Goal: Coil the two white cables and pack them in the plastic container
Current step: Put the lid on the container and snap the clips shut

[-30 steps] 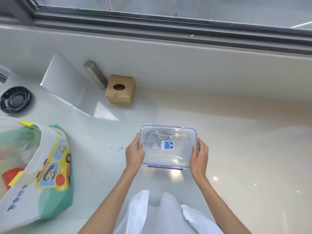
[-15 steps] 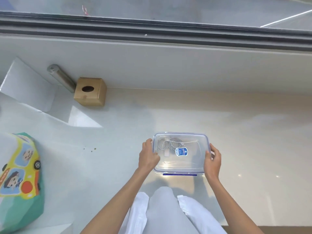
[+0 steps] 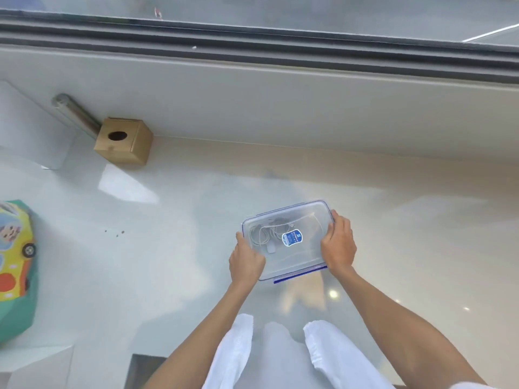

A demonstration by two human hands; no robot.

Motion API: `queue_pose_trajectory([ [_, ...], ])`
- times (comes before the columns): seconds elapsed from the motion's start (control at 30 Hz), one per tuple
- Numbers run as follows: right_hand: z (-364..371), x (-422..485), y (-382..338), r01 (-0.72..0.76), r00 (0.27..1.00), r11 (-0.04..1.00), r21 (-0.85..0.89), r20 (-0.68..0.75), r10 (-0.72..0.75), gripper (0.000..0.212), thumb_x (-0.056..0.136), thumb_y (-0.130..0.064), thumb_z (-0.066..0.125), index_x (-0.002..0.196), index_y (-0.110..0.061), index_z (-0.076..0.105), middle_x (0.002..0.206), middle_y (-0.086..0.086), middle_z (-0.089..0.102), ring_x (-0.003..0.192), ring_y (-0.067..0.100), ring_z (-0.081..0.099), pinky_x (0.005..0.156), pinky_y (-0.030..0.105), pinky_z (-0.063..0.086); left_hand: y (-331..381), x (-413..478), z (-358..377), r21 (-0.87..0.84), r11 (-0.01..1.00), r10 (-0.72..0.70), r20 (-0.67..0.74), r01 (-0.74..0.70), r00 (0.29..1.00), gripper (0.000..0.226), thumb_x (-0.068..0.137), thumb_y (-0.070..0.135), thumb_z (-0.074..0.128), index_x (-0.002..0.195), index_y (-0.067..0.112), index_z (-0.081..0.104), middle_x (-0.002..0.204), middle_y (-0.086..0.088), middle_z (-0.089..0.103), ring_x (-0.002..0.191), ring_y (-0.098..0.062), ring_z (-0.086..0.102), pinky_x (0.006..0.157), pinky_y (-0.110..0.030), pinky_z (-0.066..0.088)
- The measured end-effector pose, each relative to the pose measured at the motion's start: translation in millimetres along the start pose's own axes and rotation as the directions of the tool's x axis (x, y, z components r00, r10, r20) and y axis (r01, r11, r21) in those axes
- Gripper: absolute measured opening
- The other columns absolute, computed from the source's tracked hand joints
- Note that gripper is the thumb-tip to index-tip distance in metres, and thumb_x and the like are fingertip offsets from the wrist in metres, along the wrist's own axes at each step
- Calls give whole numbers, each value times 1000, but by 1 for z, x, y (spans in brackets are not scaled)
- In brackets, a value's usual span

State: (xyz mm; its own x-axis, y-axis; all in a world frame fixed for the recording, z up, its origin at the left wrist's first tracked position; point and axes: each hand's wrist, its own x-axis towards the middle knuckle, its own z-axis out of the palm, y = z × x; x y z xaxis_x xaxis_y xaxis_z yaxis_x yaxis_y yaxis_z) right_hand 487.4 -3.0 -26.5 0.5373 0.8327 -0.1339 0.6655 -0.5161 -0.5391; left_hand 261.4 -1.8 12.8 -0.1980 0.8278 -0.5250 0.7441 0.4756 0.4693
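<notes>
A clear plastic container (image 3: 304, 255) with a blue-edged lid and a blue oval sticker rests on the pale counter, turned slightly anticlockwise. Through the closed lid I see the white cables (image 3: 265, 233) coiled in its left half. My left hand (image 3: 245, 261) grips the container's left near corner. Around the right end curls my right hand (image 3: 338, 245), fingers over the lid's edge.
A small cardboard box (image 3: 125, 141) with a round hole stands by the back wall, a metal tube (image 3: 75, 115) leaning behind it. A colourful cartoon bag (image 3: 14, 265) lies at the left edge. Window sill and frame run along the back.
The container has rotated slightly anticlockwise and both hands have shifted with it. My head has turned, so the bag slid further out of view on the left.
</notes>
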Motion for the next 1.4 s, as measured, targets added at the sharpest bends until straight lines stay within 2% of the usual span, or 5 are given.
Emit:
queue_pose_trajectory([
  [0.37,7,50,-19,434,891,873,-224,249,-379,77,72,14,44,137,-27,52,147,-1,51,149,30,26,122,53,3,15,-99,115,-586,220,-168,765,780,622,14,83,-13,65,97,-13,63,87,-17,65,82,-28,65,57,-26,59],
  [0.57,-27,32,14,291,928,954,64,224,-298,55,101,-22,49,154,-26,31,164,6,22,154,30,0,123,48,1,-5,-88,90,-432,333,-125,861,838,494,25,81,1,74,102,-6,62,112,-25,52,91,-36,60,91,-44,55],
  [0.7,-52,-20,60,-185,951,902,390,302,65,66,99,-28,57,155,-18,24,164,1,22,154,23,7,124,41,13,-12,-57,59,-475,564,-135,755,676,642,78,62,35,90,120,12,43,89,-5,44,68,-17,46,67,-31,45],
  [0.83,-57,-52,77,-523,820,703,482,511,259,73,93,-42,64,154,-24,28,146,6,43,134,20,44,107,30,36,15,-20,50,-545,749,-26,546,378,838,90,85,28,75,153,11,18,148,-12,42,127,-25,50,105,-37,40],
  [1.4,-53,-42,86,-492,839,646,583,515,175,26,95,-32,65,117,-22,58,103,-16,65,89,-5,61,67,4,46,48,-22,75,-299,954,67,177,-11,982,26,89,17,62,114,8,65,106,-9,71,98,-31,65,83,-33,51],
])
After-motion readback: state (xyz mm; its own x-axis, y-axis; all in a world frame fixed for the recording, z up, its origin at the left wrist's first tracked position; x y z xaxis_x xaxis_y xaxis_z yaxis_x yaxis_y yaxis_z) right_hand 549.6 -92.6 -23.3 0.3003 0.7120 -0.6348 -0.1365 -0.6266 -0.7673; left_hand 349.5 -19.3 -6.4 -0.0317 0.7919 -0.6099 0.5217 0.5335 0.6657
